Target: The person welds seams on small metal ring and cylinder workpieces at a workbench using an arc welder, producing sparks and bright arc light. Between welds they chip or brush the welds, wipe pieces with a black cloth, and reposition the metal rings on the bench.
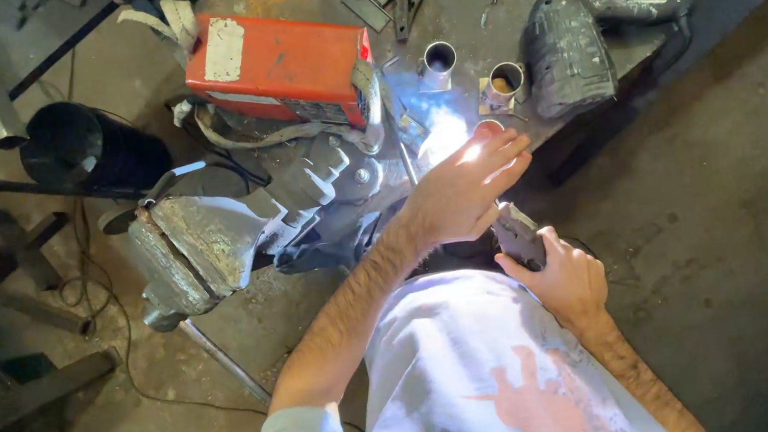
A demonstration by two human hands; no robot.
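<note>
The left hand (461, 191) is flat and spread out, fingers together, held up over a very bright white light on the dark metal counter (467, 5). Its grip is let go; it holds nothing. The right hand (560, 275) has its grip closed around a grey metal handle tool (517, 232), low down near the white shirt. Two short shiny metal tubes (437, 61) stand just past the light. A red box machine (283, 67) sits nearby, beside a big grey metal vise (201, 246).
</note>
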